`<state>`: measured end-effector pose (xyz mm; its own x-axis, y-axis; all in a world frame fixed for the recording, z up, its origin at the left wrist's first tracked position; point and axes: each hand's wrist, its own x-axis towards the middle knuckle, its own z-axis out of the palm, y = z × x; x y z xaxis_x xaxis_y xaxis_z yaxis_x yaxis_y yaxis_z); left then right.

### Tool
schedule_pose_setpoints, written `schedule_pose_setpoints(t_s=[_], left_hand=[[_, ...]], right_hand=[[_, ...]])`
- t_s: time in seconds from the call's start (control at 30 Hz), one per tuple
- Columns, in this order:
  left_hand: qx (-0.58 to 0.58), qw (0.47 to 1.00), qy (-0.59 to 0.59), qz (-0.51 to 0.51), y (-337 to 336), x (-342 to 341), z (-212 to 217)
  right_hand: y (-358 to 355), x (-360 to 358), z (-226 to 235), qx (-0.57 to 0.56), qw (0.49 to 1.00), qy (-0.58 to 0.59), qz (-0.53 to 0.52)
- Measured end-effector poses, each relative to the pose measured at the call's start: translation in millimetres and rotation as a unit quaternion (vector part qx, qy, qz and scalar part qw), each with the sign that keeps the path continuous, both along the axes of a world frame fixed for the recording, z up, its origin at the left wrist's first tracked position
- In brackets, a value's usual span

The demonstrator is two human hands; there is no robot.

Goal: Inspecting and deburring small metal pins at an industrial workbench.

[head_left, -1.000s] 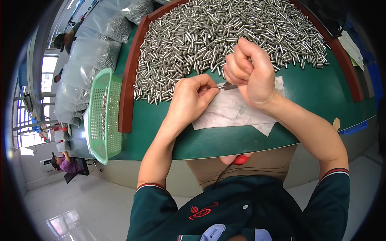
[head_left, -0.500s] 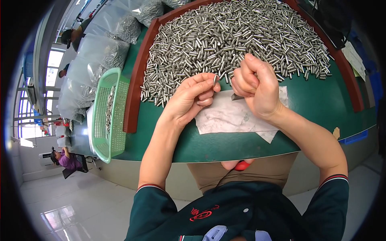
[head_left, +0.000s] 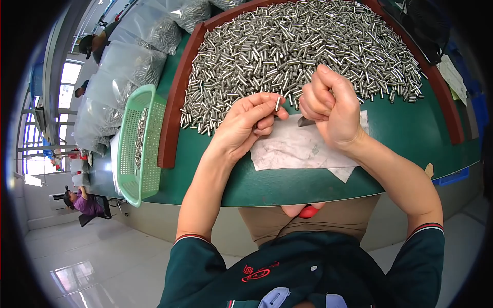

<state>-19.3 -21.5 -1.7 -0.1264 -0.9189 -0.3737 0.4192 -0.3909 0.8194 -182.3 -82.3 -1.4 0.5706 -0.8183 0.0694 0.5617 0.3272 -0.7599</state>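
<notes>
Between the thumb and fingers of my left hand [head_left: 247,124] is a small shiny metal pin [head_left: 278,104], held upright just in front of the pile. My right hand [head_left: 333,105] is closed in a fist a little to the right. From the bottom of that fist sticks the dark grey angled end of a tool [head_left: 305,121]; the rest is hidden by the fingers, so its kind does not show. Beneath both hands a stained white cloth [head_left: 287,154] lies on the green tabletop [head_left: 267,190]. A wide heap of similar metal pins [head_left: 298,46] spreads behind them.
Dark red rails [head_left: 177,102] border the heap at left and right. A light green plastic basket [head_left: 149,174] with some pins stands left. Clear bags of pins [head_left: 113,77] line the far left. Other people, one in a purple shirt [head_left: 91,204], are in the background.
The pin in my left fingers has turned, and more of its bright side shows. My right fist has shifted slightly right, still closed around the dark tool.
</notes>
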Motion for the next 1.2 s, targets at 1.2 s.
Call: schedule_pose_setpoints(t_s=[1.2], left_hand=[[-0.078,0.982,0.172,-0.005,8.8,-3.5,-11.1]], right_hand=[[9.0,-29.5,71.3,-0.261,0.914,0.310,-0.010]])
